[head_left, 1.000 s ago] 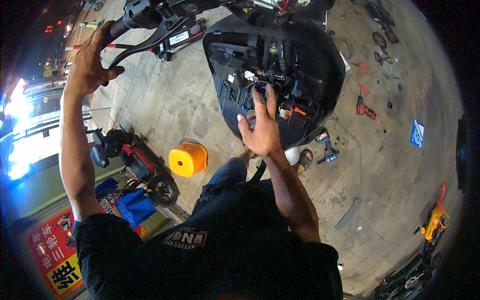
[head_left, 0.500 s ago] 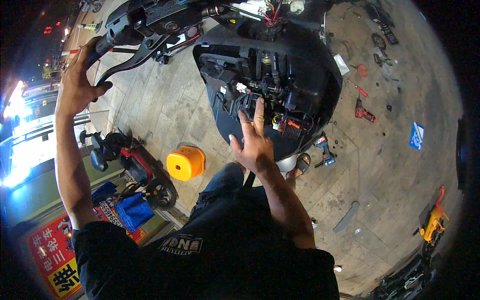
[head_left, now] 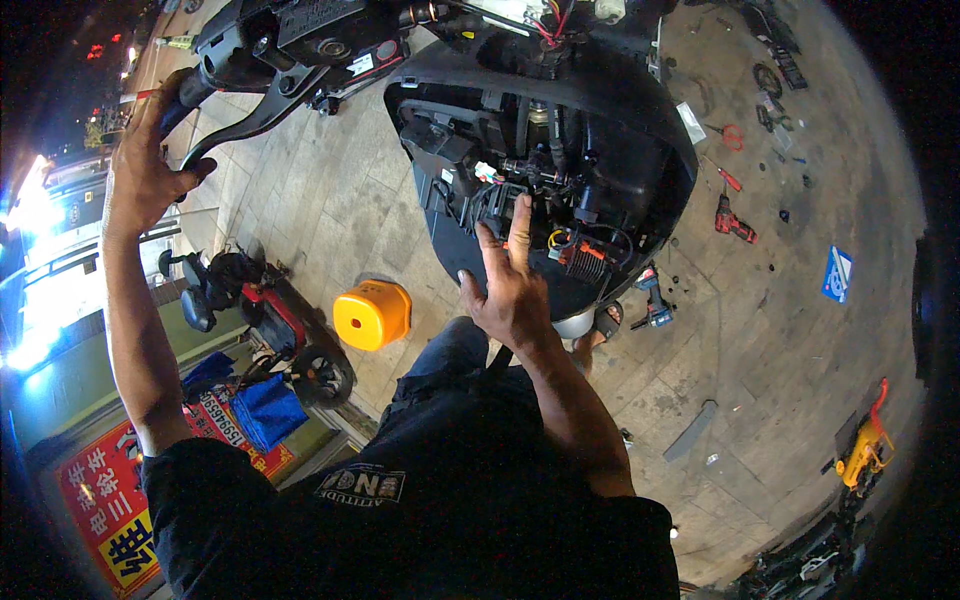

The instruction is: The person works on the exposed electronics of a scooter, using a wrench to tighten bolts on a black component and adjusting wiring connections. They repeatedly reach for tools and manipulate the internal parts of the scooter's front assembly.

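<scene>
The open scooter bay point(head_left: 630, 150) is sitting straight ahead. The right hand point(head_left: 510, 305) is spreading two fingers over it, contact unclear. The left hand point(head_left: 150, 185) is lying over the handlebar grip point(head_left: 187, 103), thumb apart. Snagging fingertips could be working the white connector point(head_left: 487, 172) loose. The right fingers are standing wider apart than one second ago.

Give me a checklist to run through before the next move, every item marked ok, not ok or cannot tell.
1. Left hand on the grip: ok.
2. Lever not squeezed: cannot tell.
3. Right hand free of tools: ok.
4. Right fingertips clear of the parts: cannot tell.
5. Power off at the wires: cannot tell.
6. Red drill and blue drill off the floor: not ok, both lie there.
</scene>
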Available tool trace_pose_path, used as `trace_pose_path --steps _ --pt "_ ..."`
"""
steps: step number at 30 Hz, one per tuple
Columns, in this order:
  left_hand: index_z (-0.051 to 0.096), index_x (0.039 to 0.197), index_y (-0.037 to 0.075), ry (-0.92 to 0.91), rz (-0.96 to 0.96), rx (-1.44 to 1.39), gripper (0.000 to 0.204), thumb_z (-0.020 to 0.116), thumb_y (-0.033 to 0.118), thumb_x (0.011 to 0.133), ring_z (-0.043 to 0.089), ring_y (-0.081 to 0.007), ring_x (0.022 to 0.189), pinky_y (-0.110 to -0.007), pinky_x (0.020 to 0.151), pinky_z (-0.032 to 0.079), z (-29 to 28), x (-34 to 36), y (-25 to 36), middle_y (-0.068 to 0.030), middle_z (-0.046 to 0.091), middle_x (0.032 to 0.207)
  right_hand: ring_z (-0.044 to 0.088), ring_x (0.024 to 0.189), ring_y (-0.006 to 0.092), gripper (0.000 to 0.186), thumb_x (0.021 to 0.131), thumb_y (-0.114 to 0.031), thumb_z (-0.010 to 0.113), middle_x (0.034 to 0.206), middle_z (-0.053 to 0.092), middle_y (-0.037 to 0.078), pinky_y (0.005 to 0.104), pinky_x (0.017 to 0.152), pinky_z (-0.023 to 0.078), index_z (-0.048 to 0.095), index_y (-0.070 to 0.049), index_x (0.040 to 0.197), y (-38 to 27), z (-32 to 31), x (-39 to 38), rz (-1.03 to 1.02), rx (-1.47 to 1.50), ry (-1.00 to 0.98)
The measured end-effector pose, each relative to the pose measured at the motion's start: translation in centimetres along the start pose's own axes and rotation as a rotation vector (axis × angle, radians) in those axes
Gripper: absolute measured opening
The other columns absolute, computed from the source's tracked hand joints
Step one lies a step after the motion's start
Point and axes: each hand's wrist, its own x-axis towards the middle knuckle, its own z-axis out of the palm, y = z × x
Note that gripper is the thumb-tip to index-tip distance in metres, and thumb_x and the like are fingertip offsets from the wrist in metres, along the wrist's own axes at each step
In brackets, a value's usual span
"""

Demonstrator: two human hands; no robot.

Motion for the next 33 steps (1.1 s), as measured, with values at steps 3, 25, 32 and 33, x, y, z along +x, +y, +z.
trace_pose_path --steps 3,25,32,33 --pt "0.040 0.138 0.014 0.017 0.033 0.042 0.093 0.081 0.007 0.055 0.057 -0.0343 0.110 -0.040 0.088 0.048 0.14 0.08 -0.38 -0.0165 0.056 0.125 0.063 0.099 0.0416 0.060 0.072 -0.010 0.075 0.147 0.009 0.035 0.0318 0.066 0.058 0.049 0.003 0.125 0.02 0.03 0.03 -0.007 -0.017 0.005" --pt "0.042 0.136 0.014 0.007 0.014 0.008 0.089 0.081 0.008 0.057 0.055 -0.0343 0.113 -0.042 0.094 0.045 0.50 0.04 -0.83 -0.0161 0.057 0.124 0.063 0.095 0.0430 0.059 0.074 -0.016 0.071 0.148 0.012 0.033 0.0390 0.067 0.058 0.049 0.003 0.125 0.29 0.24 -0.20 0.008 -0.070 0.002" --pt "0.043 0.137 0.015 0.023 0.010 0.002 0.088 0.082 0.009 0.058 0.056 -0.0335 0.113 -0.041 0.094 0.045 0.42 0.05 -0.38 -0.0156 0.057 0.124 0.062 0.100 0.0407 0.054 0.078 -0.019 0.068 0.149 0.008 0.032 0.0350 0.068 0.058 0.050 0.003 0.124 0.31 0.23 -0.18 0.014 -0.123 -0.022" --pt "0.043 0.137 0.015 0.023 0.005 -0.009 0.088 0.082 0.009 0.058 0.056 -0.0333 0.113 -0.040 0.094 0.045 0.43 0.05 -0.37 -0.0155 0.057 0.124 0.063 0.100 0.0405 0.055 0.078 -0.019 0.068 0.150 0.007 0.031 0.0352 0.068 0.058 0.050 0.003 0.125 0.26 0.23 -0.18 0.029 -0.126 -0.037"
